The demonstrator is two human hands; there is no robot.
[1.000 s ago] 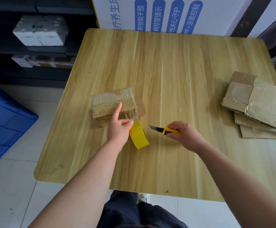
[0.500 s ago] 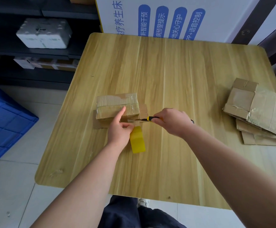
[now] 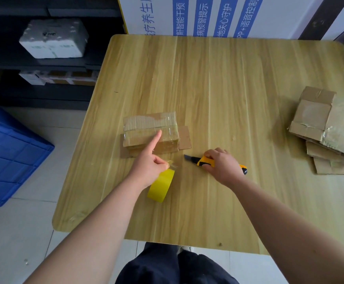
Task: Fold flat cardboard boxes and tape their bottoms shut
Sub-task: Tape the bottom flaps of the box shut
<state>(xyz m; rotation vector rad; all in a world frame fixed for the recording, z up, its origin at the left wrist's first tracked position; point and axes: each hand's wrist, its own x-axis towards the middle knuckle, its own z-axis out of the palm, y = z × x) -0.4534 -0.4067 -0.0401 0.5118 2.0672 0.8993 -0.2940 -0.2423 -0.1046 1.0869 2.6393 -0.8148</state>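
Currently the left hand (image 3: 148, 168) grips the tape roll (image 3: 161, 189), partly hiding it, with its index finger on the taped box (image 3: 144, 125) near the left edge of the table (image 3: 228, 89). Meanwhile the right hand (image 3: 223, 168) clasps the utility knife (image 3: 201, 160), its handle mostly covered. At the right edge, the flat cardboard stack (image 3: 329, 128) runs out of view.

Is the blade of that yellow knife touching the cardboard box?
Apart. The head view shows a strip of bare table between the blade of the knife and the cardboard box; the right hand grips the knife.
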